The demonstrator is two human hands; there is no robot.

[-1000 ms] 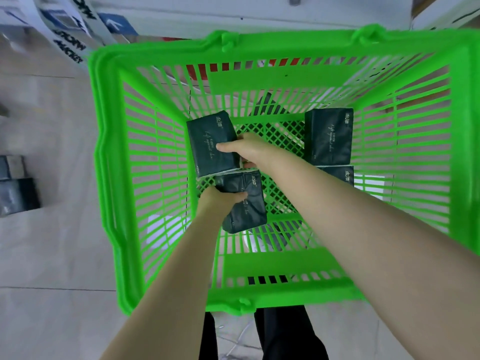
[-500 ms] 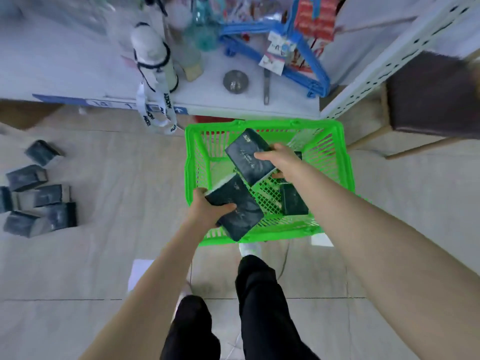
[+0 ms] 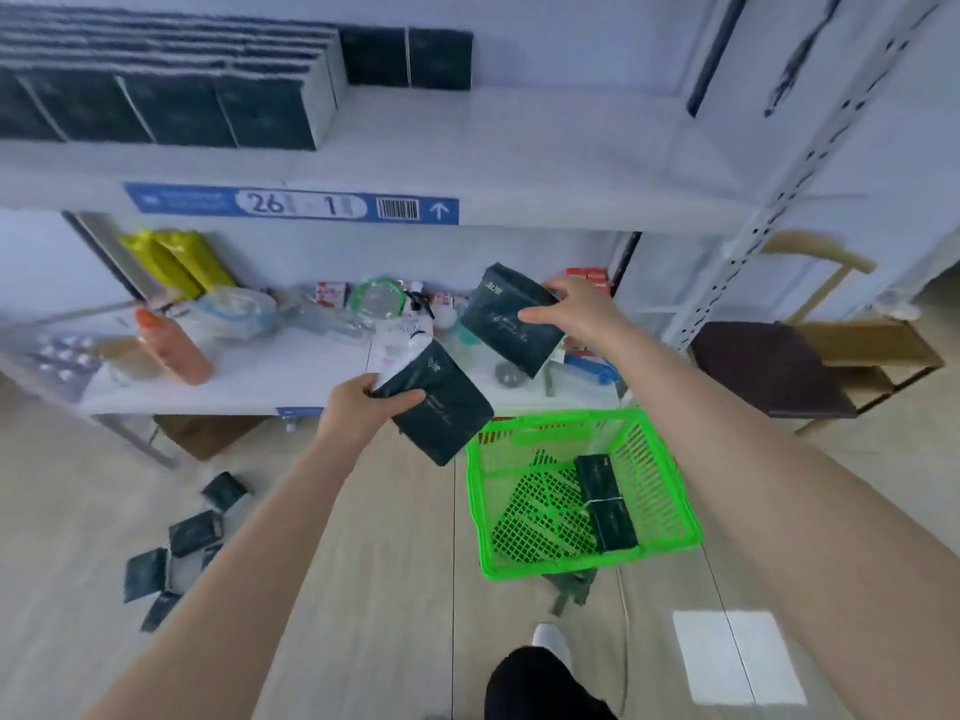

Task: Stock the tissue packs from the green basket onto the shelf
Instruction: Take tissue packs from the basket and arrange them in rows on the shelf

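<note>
My left hand [image 3: 358,407] grips a dark green tissue pack [image 3: 441,407] by its near corner, held in the air in front of the lower shelf. My right hand [image 3: 576,309] holds a second dark tissue pack [image 3: 506,322] higher and further right. The green basket [image 3: 670,485] stands on the floor below, with two more dark packs [image 3: 605,501] lying end to end inside. On the upper shelf [image 3: 519,153], rows of the same dark packs [image 3: 171,90] are stacked at the left.
The lower shelf [image 3: 249,376] is crowded with bottles, yellow bags and small goods. Several dark packs [image 3: 182,543] lie scattered on the floor at the left. A wooden chair with a dark seat [image 3: 769,366] stands right of the white shelf upright [image 3: 769,194].
Both hands have lifted their packs out of the basket and up in front of the shelves. The view has risen, so the upper shelf with its stacked packs is visible.
</note>
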